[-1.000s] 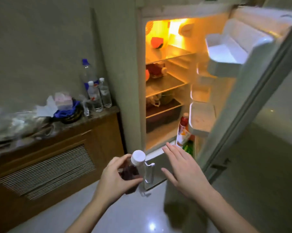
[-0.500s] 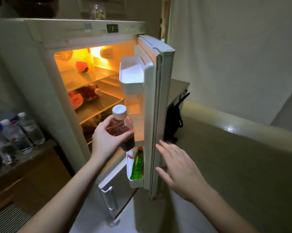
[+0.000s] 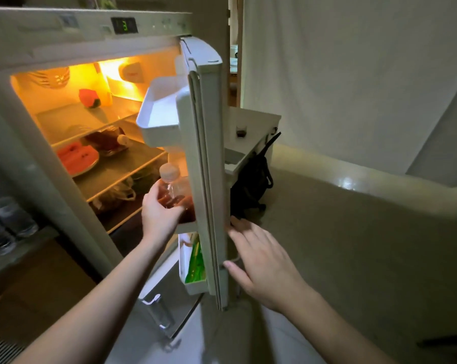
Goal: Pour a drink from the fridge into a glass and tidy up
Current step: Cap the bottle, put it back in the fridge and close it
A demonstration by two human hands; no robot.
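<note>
My left hand grips a clear bottle with a white cap and a little dark red drink in it. The bottle stands upright in the middle shelf of the open fridge door, its base hidden by the shelf wall. My right hand is spread open with its fingertips against the door's outer edge. The fridge interior is lit orange.
Watermelon slices on a plate and another bottle lie on the fridge shelves. A green bottle sits in the lowest door shelf. Water bottles stand on a counter at left. A black bag hangs by a white table behind the door.
My left hand has carried the bottle forward into the door shelf. The door has swung further toward shut. My right hand has moved onto the door's edge.
</note>
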